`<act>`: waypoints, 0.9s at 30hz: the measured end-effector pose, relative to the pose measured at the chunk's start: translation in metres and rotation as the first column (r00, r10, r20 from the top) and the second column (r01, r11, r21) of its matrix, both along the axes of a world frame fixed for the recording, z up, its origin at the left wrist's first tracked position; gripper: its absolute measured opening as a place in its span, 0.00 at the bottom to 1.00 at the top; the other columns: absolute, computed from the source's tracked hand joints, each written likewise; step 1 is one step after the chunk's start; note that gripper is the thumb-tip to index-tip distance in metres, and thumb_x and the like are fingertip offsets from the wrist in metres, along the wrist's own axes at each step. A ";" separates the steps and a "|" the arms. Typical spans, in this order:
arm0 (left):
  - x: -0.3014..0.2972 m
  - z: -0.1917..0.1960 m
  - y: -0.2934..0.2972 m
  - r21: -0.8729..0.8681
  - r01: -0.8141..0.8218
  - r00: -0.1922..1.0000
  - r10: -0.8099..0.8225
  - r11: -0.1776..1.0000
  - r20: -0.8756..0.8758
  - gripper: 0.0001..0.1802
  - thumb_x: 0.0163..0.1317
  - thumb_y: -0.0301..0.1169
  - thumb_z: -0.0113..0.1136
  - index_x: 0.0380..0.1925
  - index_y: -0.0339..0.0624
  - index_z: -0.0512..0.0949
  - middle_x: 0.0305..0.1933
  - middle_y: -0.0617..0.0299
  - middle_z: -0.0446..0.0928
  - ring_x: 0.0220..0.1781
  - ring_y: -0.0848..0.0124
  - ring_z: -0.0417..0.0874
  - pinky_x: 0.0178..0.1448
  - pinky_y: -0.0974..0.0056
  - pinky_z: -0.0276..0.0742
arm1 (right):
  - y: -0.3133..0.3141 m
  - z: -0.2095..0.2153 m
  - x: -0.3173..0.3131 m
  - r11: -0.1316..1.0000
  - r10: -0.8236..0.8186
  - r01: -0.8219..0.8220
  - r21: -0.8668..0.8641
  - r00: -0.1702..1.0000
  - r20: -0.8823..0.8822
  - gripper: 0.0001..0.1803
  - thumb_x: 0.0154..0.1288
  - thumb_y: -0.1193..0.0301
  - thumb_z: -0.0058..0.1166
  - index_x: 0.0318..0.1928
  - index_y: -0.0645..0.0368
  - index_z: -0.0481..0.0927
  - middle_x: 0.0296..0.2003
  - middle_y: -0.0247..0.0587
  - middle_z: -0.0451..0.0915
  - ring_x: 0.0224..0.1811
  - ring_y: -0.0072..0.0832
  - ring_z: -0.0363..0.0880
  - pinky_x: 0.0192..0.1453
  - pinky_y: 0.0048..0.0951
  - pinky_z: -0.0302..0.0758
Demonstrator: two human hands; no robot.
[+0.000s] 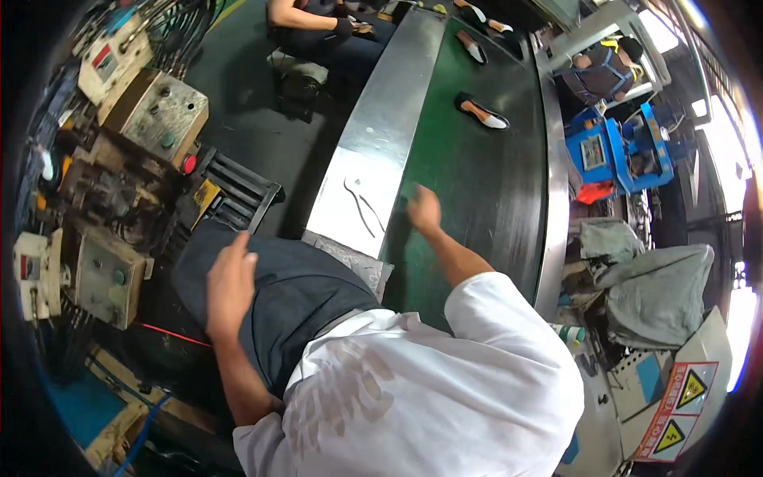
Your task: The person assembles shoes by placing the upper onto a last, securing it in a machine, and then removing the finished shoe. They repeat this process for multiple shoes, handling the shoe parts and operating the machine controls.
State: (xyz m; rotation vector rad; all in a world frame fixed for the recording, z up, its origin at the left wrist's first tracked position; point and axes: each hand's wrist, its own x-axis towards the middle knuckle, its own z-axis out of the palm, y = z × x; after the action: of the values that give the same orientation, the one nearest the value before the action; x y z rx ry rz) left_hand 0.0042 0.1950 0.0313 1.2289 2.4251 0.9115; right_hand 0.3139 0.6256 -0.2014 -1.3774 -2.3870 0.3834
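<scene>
Over my thigh, near the machine on the left, my left hand (231, 286) is held with its fingers stretched out and nothing in it. My right hand (424, 210) is raised over the near part of the green conveyor belt (445, 270), beside the edge of a metal table. It appears loosely open and holds nothing that I can see; its fingers are partly hidden. Between my hands, a dark pair of pliers (364, 208) lies on the bright metal table (338, 203). Farther up the belt rests a black and white flat shoe (482, 112), apart from my hand.
Another shoe (472, 48) and more shoes lie at the belt's far end. A seated person (326, 28) is at the far left, another person (600, 73) at the far right. Machine control boxes (163, 119) stand left; a blue machine (608, 155) and grey cloth (660, 294) are right.
</scene>
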 end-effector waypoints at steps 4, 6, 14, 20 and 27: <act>0.035 -0.090 0.046 0.155 0.104 0.982 -0.127 0.982 0.144 0.15 0.74 0.30 0.59 0.56 0.35 0.83 0.50 0.40 0.85 0.53 0.41 0.85 0.58 0.45 0.80 | -0.038 -0.033 0.191 0.967 -0.162 0.252 -0.031 0.707 0.688 0.15 0.68 0.59 0.58 0.45 0.57 0.84 0.49 0.53 0.83 0.52 0.48 0.82 0.52 0.48 0.77; 0.041 -0.119 0.056 0.160 0.027 0.988 -0.051 0.987 0.148 0.14 0.73 0.29 0.60 0.53 0.35 0.85 0.48 0.42 0.87 0.50 0.41 0.86 0.56 0.46 0.81 | -0.068 -0.084 0.258 0.977 -0.099 0.213 -0.019 0.528 0.843 0.14 0.66 0.57 0.58 0.35 0.53 0.86 0.39 0.50 0.83 0.41 0.43 0.82 0.38 0.46 0.77; 0.034 -0.111 0.039 0.166 -0.201 0.950 0.151 0.965 0.274 0.13 0.71 0.25 0.59 0.51 0.33 0.85 0.44 0.47 0.88 0.46 0.47 0.89 0.52 0.49 0.83 | -0.158 -0.072 0.169 0.796 -0.106 0.514 -0.318 0.637 0.764 0.19 0.69 0.54 0.56 0.47 0.56 0.83 0.49 0.58 0.83 0.53 0.53 0.81 0.55 0.53 0.76; 0.031 -0.123 0.035 0.289 -0.236 0.953 0.163 0.928 0.254 0.13 0.68 0.24 0.59 0.51 0.36 0.85 0.42 0.48 0.88 0.46 0.48 0.89 0.53 0.50 0.84 | -0.171 -0.042 0.177 0.872 0.005 0.389 -0.298 0.601 0.799 0.26 0.70 0.52 0.54 0.57 0.59 0.80 0.56 0.63 0.83 0.63 0.61 0.80 0.67 0.59 0.75; 0.032 -0.124 0.024 0.331 -0.271 0.917 0.139 0.904 0.373 0.13 0.71 0.26 0.59 0.52 0.34 0.84 0.44 0.47 0.88 0.46 0.49 0.90 0.53 0.51 0.85 | -0.018 -0.034 0.018 0.997 -0.067 0.068 -0.025 0.997 0.028 0.37 0.59 0.76 0.66 0.70 0.69 0.71 0.68 0.65 0.71 0.71 0.59 0.71 0.76 0.49 0.71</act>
State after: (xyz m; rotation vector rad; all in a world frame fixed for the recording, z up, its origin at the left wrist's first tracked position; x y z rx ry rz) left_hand 0.0361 0.2194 -0.0925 0.8276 2.1862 1.5737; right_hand 0.3319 0.6076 -0.2356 -1.4794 -2.3577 0.3818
